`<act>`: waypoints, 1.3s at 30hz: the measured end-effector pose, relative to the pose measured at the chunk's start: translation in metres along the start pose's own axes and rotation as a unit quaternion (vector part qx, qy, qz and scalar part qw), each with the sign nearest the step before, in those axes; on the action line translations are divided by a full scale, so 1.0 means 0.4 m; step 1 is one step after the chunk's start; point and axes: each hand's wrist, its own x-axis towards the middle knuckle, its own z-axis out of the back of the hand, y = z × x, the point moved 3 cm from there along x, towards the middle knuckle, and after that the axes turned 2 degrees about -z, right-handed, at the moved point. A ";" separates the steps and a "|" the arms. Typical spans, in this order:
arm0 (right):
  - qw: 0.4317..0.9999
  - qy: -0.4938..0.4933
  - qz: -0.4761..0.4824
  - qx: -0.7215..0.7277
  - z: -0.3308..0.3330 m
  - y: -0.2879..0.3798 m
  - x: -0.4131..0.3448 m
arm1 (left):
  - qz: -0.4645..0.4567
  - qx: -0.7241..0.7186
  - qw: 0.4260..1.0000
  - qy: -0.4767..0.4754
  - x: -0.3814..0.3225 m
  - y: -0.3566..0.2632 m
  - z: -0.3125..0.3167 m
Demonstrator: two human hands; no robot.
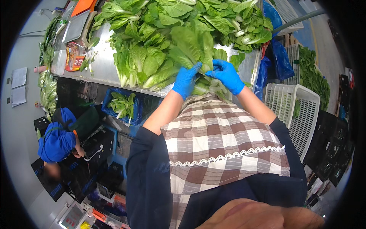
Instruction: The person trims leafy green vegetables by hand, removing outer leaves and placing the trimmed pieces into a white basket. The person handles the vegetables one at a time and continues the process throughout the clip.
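Observation:
My left hand [187, 80], in a blue glove, grips the base of a head of leafy green lettuce [190, 47] at the table's near edge. My right hand [226, 75], gloved the same, has its thumb and fingertips pinched together at the stem end of that lettuce; whether it holds a leaf cannot be told. The lettuce's leaves point away from me and are slightly blurred. A row of similar heads [143, 67] lies to the left, and a large heap of leafy greens [171, 14] spreads behind. Below my hands, pale leaves [216, 87] rest against my checked apron.
The metal table [100, 63] carries a scale [76, 27] and a printed plastic packet [75, 57] at left. A blue-lined crate [107, 107] of greens sits under the edge. White plastic baskets [307, 114] stand at right. A person in blue [58, 140] bends over black crates at lower left.

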 end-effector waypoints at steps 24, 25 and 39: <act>0.943 -0.033 -0.159 0.290 0.083 -0.117 -0.057 | 0.052 -0.195 0.978 0.042 0.082 0.092 0.006; 0.935 -0.003 -0.209 0.286 0.073 -0.117 -0.060 | 0.047 -0.182 0.982 0.031 0.085 0.084 0.007; 0.992 -0.043 0.021 0.118 0.047 -0.067 -0.079 | 0.044 0.034 0.997 0.055 0.035 0.089 -0.048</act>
